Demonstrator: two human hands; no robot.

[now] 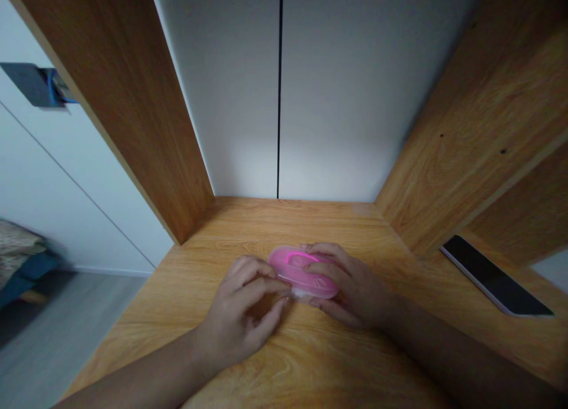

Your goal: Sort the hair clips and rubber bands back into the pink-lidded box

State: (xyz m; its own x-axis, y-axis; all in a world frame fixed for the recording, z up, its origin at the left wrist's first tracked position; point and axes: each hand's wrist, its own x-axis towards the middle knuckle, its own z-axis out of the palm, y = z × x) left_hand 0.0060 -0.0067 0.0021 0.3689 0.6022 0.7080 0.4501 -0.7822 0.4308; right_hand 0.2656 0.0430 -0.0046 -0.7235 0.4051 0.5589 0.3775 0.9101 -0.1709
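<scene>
A small pink translucent plastic case [298,271] lies on the wooden desk [284,350] in the middle of the alcove. My right hand [350,287] wraps round its right side, fingers curled over the top and thumb underneath. My left hand [244,311] rests on the desk at the case's left end, its index finger and thumb touching the near edge of the case. Both forearms reach in from the bottom of the view.
Wooden side panels [146,119] stand left and right of the desk, with a white back wall [284,101] behind. A dark phone or tablet [494,276] lies on the lower shelf at the right. Grey floor and a blurred bed edge [22,261] show at the left.
</scene>
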